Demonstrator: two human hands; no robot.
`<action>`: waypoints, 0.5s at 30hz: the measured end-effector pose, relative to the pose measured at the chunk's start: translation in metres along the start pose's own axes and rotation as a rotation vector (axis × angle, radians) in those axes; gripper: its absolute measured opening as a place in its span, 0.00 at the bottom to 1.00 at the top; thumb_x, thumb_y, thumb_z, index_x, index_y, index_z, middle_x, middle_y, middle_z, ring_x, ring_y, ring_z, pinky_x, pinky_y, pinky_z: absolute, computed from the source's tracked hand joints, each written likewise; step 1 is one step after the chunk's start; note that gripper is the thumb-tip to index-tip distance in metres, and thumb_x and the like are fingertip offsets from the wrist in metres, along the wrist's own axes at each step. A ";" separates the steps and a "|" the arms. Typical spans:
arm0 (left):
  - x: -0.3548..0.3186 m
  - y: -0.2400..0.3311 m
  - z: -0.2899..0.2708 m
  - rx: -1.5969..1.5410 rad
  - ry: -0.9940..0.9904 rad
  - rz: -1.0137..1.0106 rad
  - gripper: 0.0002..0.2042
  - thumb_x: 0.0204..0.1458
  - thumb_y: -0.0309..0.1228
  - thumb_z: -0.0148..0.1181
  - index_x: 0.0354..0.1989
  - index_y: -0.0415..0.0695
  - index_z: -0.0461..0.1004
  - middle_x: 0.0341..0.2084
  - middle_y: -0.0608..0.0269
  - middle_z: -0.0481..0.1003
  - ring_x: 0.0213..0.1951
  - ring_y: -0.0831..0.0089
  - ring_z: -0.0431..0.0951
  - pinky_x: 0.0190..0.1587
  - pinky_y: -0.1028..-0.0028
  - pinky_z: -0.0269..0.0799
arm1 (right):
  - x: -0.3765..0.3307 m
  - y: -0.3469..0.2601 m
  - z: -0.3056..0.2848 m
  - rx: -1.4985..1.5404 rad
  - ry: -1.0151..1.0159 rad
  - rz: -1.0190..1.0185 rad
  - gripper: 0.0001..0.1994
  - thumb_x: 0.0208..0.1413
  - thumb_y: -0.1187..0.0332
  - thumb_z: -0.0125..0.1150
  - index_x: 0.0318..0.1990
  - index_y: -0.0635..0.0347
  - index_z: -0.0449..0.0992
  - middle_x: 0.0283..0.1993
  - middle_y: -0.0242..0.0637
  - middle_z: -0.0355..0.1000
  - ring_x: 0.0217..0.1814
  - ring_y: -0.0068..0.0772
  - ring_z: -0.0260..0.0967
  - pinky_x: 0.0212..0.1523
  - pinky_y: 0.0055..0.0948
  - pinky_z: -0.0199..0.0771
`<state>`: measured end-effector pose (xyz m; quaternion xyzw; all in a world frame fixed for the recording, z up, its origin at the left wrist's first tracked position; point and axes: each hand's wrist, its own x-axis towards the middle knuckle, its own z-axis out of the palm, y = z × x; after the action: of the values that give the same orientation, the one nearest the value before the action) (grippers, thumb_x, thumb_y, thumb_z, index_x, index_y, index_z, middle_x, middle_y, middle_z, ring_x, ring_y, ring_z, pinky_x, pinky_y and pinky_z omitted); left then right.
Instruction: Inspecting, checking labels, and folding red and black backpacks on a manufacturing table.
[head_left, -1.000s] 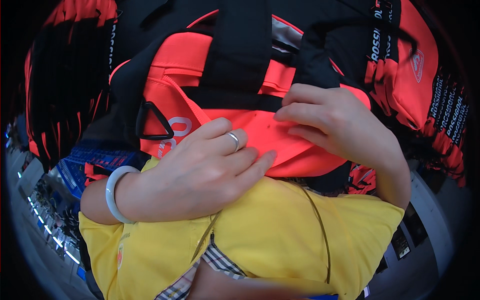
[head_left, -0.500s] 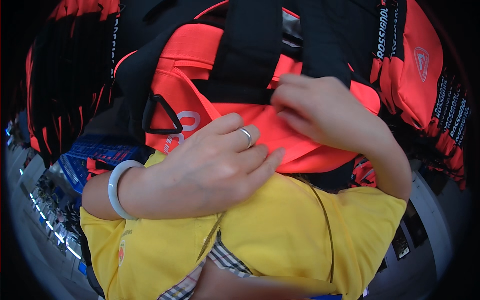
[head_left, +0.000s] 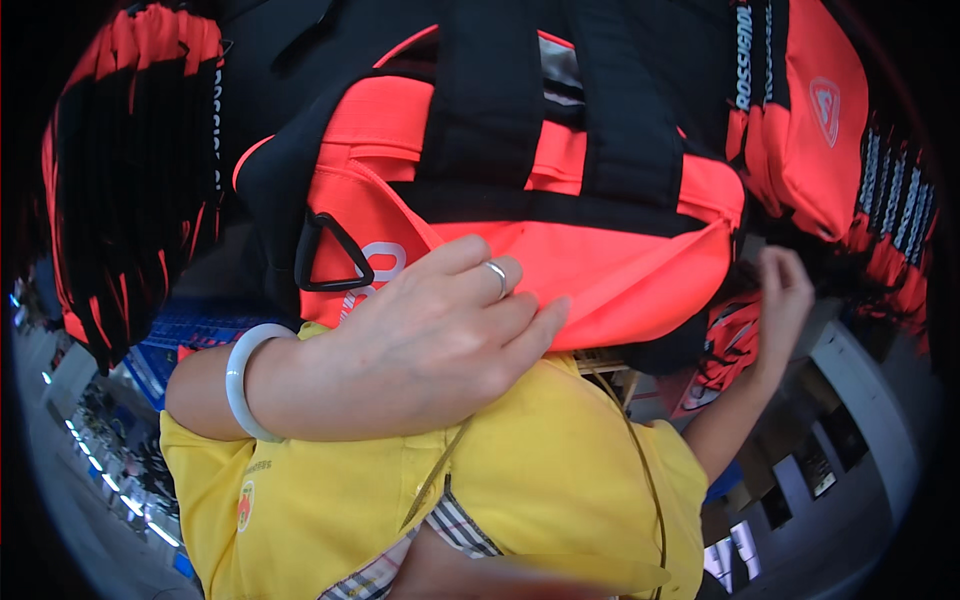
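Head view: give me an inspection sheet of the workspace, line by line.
Surface: black fabric beyond the red-and-black bag; support underneath not visible.
Work items: the bag, with black straps across it and a black triangular ring on its left.
Clutter: left stack and right stack, both red-and-black.
Hands: left hand on the bag's red fabric; right hand off the bag, grip unclear.
Cables: nothing seen.
Surroundings: row of lights at lower left.

The coral bag (head_left: 620, 275) was seen from close above in a single fisheye view, taken from head height and directed downward toward it.
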<state>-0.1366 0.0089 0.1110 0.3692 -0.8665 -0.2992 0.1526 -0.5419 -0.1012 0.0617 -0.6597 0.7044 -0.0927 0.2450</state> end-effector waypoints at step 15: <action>-0.033 0.005 -0.018 0.030 -0.116 -0.077 0.26 0.39 0.26 0.57 0.52 0.34 0.72 0.36 0.60 0.76 0.33 0.69 0.69 0.39 0.70 0.64 | -0.016 -0.227 0.108 -0.113 -0.596 -1.221 0.04 0.42 0.73 0.62 0.28 0.61 0.75 0.28 0.36 0.69 0.32 0.39 0.71 0.32 0.33 0.72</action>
<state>-0.1084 0.0286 0.1265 0.3866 -0.8633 -0.3131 0.0848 -0.2900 -0.0904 0.0751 -0.9481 0.1121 0.0082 0.2975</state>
